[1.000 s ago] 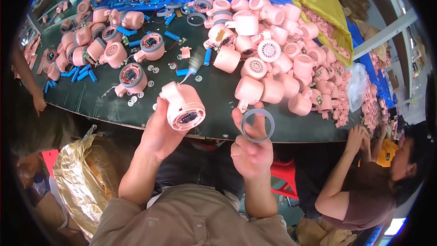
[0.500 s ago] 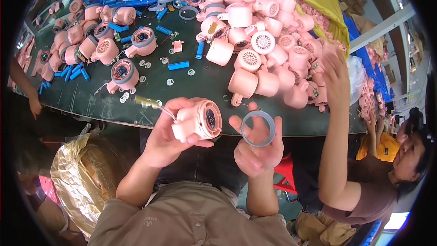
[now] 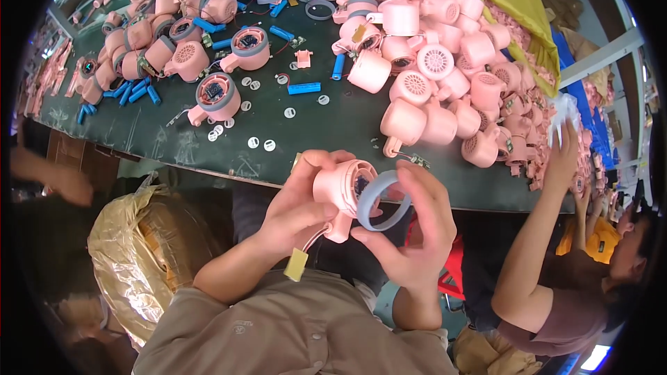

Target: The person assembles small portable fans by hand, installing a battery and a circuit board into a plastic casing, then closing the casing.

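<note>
My left hand point(image 3: 295, 205) is closed around a pink fan housing point(image 3: 335, 187), whose round end with a dark core faces right. Wires run from the housing's short stem to a small yellow piece point(image 3: 296, 264) that hangs below. Between thumb and fingers, my right hand point(image 3: 424, 226) grips a grey ring point(image 3: 381, 221) by its right side. The ring is tilted in front of the housing's round end, very close to it; whether the two touch I cannot tell.
A heap of pink fan housings point(image 3: 438, 121) covers the table's point(image 3: 313, 146) right side, another cluster point(image 3: 139, 48) its left. Blue battery cells point(image 3: 303, 88) and white discs point(image 3: 269, 145) lie between. A co-worker's arm point(image 3: 535, 236) reaches in at right. A gold-wrapped bundle point(image 3: 132, 257) stands at lower left.
My left hand has turned the housing so its stem and wires point down. My right hand has re-gripped the ring by its edge, bringing it up to the housing. The whole view has shifted.
</note>
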Motion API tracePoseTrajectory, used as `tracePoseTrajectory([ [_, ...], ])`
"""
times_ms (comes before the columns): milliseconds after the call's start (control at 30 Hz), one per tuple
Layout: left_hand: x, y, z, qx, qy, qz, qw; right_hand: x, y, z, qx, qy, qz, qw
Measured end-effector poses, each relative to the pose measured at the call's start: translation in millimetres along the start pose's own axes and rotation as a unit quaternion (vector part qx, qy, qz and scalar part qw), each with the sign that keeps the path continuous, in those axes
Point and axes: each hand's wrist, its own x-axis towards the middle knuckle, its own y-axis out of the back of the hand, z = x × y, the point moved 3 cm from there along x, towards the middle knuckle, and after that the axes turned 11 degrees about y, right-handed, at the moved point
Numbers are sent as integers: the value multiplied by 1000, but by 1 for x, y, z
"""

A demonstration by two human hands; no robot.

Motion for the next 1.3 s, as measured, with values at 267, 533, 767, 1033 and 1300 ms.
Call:
tracePoseTrajectory([
  [267, 0, -8, -1, -33, 44, 6, 998, -1, -10, -11, -54, 89, 7, 995],
  [533, 4, -8, -6, -51, 8, -85, 995, -7, -16, -21, -52, 112, 67, 990],
  [767, 3, -9, -7, -41, 20, -69, 997, -12, -23, -21, -36, 116, 93, 988],
  [1033, 1, -13, -8, -41, -2, -48, 998, -12, -20, -23, -43, 109, 96, 988],
  [1300, 2, -13, -11, 3, -58, -131, 990, -10, -15, -22, -54, 102, 52, 992],
])
